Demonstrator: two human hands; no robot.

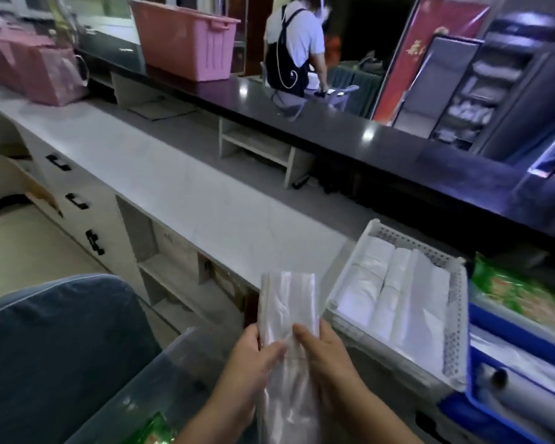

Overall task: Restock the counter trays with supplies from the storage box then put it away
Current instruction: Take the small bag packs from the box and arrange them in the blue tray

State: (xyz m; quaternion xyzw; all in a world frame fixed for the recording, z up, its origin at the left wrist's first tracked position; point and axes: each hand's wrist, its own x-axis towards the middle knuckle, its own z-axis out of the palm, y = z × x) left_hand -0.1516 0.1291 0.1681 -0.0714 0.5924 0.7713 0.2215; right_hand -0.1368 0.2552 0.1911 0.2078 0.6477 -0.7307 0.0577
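Two hands, left hand (253, 357) and right hand (327, 350), are closed on a clear bag bundle (289, 302) off the surface's near edge beside the white tray (455, 322); judged light, limp, slippery, best gripped mid-length.

White tray (455, 318) on pale counter (161, 174)

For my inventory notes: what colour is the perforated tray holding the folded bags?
White tray, seen clearly in the head view, beside a blue tray.
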